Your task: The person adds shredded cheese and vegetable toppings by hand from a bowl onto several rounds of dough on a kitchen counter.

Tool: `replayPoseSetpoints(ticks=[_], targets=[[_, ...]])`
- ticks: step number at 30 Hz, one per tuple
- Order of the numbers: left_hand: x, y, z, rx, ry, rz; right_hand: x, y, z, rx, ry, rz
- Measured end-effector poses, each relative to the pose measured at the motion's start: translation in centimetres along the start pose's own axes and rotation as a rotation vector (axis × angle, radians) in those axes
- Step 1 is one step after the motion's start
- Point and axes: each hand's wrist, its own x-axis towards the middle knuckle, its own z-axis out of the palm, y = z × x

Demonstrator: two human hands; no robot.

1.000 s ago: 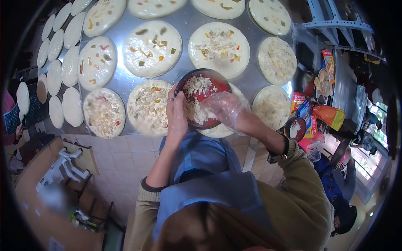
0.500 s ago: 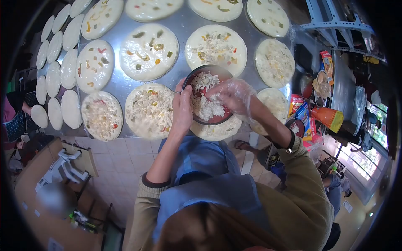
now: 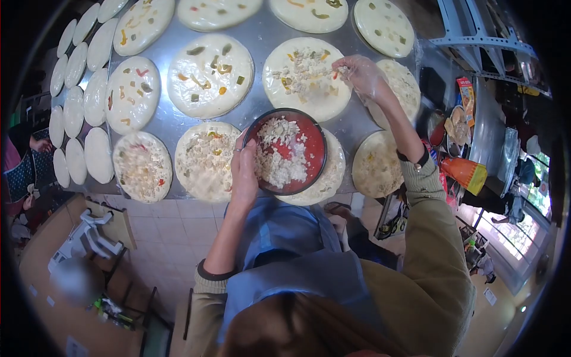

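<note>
My left hand [image 3: 244, 172] grips the left rim of a round bowl [image 3: 318, 157] with a red inside and dark edge. White crumbles [image 3: 279, 169] lie in the bowl, which covers part of a topped dough round [image 3: 333, 169]. In a clear plastic glove, my right hand [image 3: 358, 76] is above the right edge of another dough round [image 3: 306, 89], its fingers closed on some white crumbles. That round carries pepper pieces and scattered crumbles.
More dough rounds, including one with pepper pieces [image 3: 211, 75], cover the metal table [image 3: 163, 89]. At right are an orange-and-yellow packet [image 3: 465, 174] and a metal rack [image 3: 485, 41]. Another person's hand [image 3: 40, 144] shows at far left.
My right hand has left the bowl and moved up and right over a dough round. The bowl in my left hand has come slightly down toward me.
</note>
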Motion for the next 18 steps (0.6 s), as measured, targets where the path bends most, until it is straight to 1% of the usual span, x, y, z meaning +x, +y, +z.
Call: replayPoseSetpoints(ticks=[2,4,5,8,11,14,18], targets=[[-0.3,-0.7,-1.3,0.048,0.026,-0.003,1.2,1.8,1.5,-0.126,0.119,-0.045],[-0.7,-0.6,-1.9,0.041,0.023,-0.021,1.4,1.0,1.4,-0.173,0.132,-0.070],[-1.1,-0.4,-2.1,-0.013,0.025,-0.038,1.6,0.6,1.3,-0.197,0.139,-0.084],[-1.9,-0.3,-2.9,-0.052,0.030,-0.074,2.6,-0.7,1.0,-0.221,0.136,-0.016],[-2.4,-0.8,-3.9,-0.084,0.035,-0.061,3.7,0.2,0.9,-0.104,0.136,-0.048],[-2.8,-1.1,-4.6,-0.078,0.042,-0.054,5.0,1.1,1.2,-0.263,0.226,-0.248],[-3.2,-1.6,-5.5,-0.063,0.060,-0.059,6.4,-1.5,1.7,-0.345,0.161,-0.202]])
